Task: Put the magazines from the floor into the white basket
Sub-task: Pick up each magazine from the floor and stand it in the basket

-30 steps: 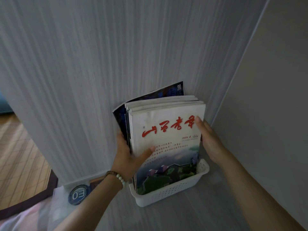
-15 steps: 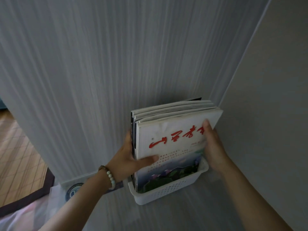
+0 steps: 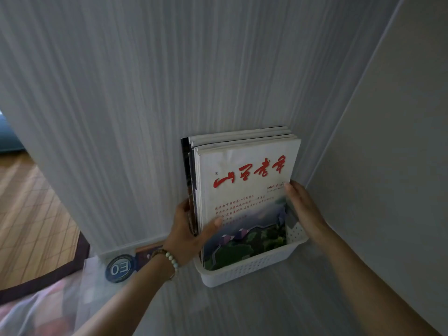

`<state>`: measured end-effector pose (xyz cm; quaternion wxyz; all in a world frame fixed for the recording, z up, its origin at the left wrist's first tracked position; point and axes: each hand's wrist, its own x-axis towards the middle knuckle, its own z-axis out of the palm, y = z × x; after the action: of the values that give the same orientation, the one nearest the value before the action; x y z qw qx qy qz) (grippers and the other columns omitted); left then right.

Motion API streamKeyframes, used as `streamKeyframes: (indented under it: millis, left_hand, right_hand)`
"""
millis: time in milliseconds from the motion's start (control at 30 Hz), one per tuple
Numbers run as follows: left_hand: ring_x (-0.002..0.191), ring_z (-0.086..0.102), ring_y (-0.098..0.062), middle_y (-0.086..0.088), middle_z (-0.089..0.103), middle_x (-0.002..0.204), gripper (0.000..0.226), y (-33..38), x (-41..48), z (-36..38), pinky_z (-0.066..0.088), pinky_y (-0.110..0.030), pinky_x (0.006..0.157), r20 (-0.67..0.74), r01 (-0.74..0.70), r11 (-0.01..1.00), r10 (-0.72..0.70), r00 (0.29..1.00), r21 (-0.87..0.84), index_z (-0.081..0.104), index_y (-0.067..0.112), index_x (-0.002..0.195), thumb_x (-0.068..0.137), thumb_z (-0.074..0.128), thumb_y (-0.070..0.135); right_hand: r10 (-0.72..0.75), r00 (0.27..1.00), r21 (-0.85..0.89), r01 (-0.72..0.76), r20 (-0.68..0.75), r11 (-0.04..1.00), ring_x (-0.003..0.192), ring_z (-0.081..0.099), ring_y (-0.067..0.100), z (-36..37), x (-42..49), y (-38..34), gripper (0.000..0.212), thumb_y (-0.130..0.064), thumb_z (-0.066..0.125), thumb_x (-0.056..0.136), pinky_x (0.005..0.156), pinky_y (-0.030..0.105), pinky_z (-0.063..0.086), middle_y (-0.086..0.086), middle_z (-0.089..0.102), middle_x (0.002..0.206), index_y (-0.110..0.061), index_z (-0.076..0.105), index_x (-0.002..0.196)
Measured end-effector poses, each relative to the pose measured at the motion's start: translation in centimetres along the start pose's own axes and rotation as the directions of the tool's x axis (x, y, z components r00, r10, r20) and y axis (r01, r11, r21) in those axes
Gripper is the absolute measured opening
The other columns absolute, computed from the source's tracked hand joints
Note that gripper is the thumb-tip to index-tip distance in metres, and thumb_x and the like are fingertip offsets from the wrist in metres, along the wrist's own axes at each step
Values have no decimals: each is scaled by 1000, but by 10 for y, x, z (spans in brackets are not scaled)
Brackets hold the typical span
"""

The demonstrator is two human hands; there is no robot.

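Note:
Several magazines stand upright as one stack in the white perforated basket, which sits in a corner against a grey striped wall. The front cover is white with red calligraphy and a landscape picture. My left hand grips the stack's left edge, thumb across the front cover and fingers behind. At the stack's right edge my right hand lies with straight fingers, the fingertips touching the cover. The magazines' lower ends are hidden inside the basket.
A grey wall closes the corner on the right. Left of the basket lie a round blue badge and a dark flat item on pale plastic. Wooden floor and a dark mat edge show at far left.
The magazines have squared up into one neat stack and settled lower in the basket. My right hand slid down the stack's right edge. The left hand kept its grip.

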<state>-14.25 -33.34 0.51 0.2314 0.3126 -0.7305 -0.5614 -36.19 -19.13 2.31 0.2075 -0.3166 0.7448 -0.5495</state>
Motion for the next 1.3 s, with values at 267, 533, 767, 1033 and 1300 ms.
streamKeyframes:
  millis: [267,533,767,1033,1300]
  left_hand:
    - [106,48,-11,10,46,117,58,-9,-8,13,54,-32,81,-41,-40,998,38,998,-48,24,32,122,78,62,36]
    - [111,52,-15,4,49,125,68,-18,-51,-11,56,-23,73,-68,-54,993,47,997,-107,27,26,126,69,58,48]
    - [100,56,-3,15,56,111,49,-37,-95,-55,55,-13,65,-157,-71,973,36,987,-222,39,38,108,65,60,46]
    - [93,61,-5,15,56,108,56,-73,-117,-136,54,-15,58,-280,-74,962,-3,960,-263,39,37,121,69,61,40]
    - [101,59,-12,9,54,119,74,-81,-99,-180,56,-19,60,-262,-30,984,-17,965,-174,31,34,132,66,60,49]
  right_hand:
    - [115,993,-245,-120,-33,962,119,51,13,12,-28,20,74,-87,41,60,97,38,44,-15,55,130,-47,51,121]
    - [86,990,-189,-106,-110,976,103,48,0,40,-76,13,70,-83,49,57,85,25,40,-25,55,113,-50,53,119]
    - [58,992,-158,-75,-110,985,94,50,-5,88,-105,1,79,-87,50,53,80,21,41,-28,56,108,-44,57,119]
    - [48,997,-8,-49,-57,999,95,54,-6,173,-112,-17,83,-81,60,51,74,14,46,-25,59,111,-37,60,121]
    - [-61,985,-1,61,-160,998,82,55,-17,215,-101,-27,56,-67,63,66,56,-2,44,-22,63,100,-33,64,110]
